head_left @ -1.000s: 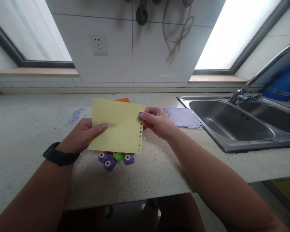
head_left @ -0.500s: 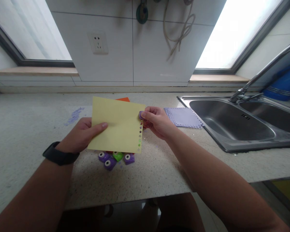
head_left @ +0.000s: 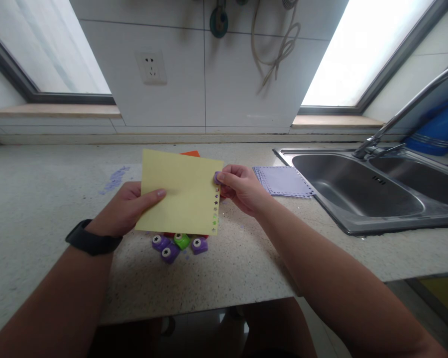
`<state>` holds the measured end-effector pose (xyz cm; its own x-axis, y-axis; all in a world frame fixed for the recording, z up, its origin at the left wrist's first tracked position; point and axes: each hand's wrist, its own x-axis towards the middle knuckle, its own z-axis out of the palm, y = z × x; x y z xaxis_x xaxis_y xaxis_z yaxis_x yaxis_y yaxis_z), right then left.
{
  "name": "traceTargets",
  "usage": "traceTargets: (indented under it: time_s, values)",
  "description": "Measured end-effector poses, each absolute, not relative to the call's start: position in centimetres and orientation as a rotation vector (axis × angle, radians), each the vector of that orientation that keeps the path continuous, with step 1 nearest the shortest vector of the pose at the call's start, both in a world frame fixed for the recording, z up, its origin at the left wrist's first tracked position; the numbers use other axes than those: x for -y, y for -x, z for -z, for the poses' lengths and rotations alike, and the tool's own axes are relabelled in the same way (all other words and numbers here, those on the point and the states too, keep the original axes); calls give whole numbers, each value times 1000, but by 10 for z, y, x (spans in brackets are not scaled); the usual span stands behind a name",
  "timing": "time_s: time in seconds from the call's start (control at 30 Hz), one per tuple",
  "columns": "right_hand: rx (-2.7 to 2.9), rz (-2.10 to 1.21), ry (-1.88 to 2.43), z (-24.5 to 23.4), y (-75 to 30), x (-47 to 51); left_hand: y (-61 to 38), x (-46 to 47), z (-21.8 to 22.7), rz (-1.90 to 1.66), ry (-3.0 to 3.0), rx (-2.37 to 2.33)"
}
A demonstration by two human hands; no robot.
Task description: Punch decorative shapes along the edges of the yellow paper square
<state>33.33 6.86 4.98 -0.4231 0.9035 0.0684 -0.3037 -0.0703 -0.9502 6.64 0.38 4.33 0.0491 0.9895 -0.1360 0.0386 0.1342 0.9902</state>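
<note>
A sheet of yellow paper (head_left: 182, 194) is held up above the counter. My left hand (head_left: 138, 204) grips its left edge, thumb on top and the other fingers hidden underneath. At the right edge my right hand (head_left: 241, 186) is closed on a small purple craft punch (head_left: 217, 178), which sits over the paper's margin. Below the punch a row of small cut-out shapes (head_left: 215, 210), stars among them, runs down that edge. Under the near edge of the sheet lie several purple punches (head_left: 170, 252) and a green punch (head_left: 182, 240). Something red beneath the sheet is mostly hidden.
A stack of lilac paper with punched borders (head_left: 285, 180) lies right of my hand, touching the steel sink (head_left: 353, 226). Purple paper bits (head_left: 114, 180) are scattered at left. Orange paper (head_left: 191, 153) shows behind the yellow sheet. A faucet (head_left: 377, 141) rises behind the sink.
The yellow paper and both hands are nearly in the same place, with only a very slight shift left. The right hand keeps the punch at the edge.
</note>
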Motion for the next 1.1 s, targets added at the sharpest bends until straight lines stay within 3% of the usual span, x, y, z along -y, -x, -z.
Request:
traceTargets:
  time_s: [1.1]
  values:
    - [1281, -1648, 708, -46, -334, -71, -68, -3, -44, -1061, -1132, -1252]
